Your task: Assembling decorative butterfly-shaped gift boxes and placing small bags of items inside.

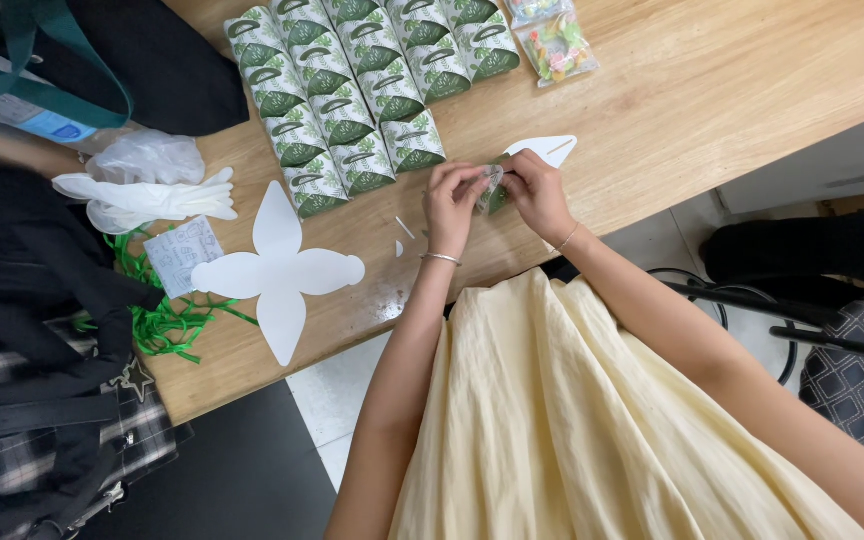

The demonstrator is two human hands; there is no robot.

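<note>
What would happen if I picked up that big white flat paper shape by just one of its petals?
The white cut-out looks like thin card lying flat on the wooden table, so it would probably feel very light. Held by one petal, the others would likely droop a little. Its narrow middle might crease if you grabbed it hard.

A light wooden tabletop [732,90] stretches beyond the hands under soft, even light. Pale floor tiles [337,400] show below its edge, and a black chair [832,330] stands to the right.
</note>
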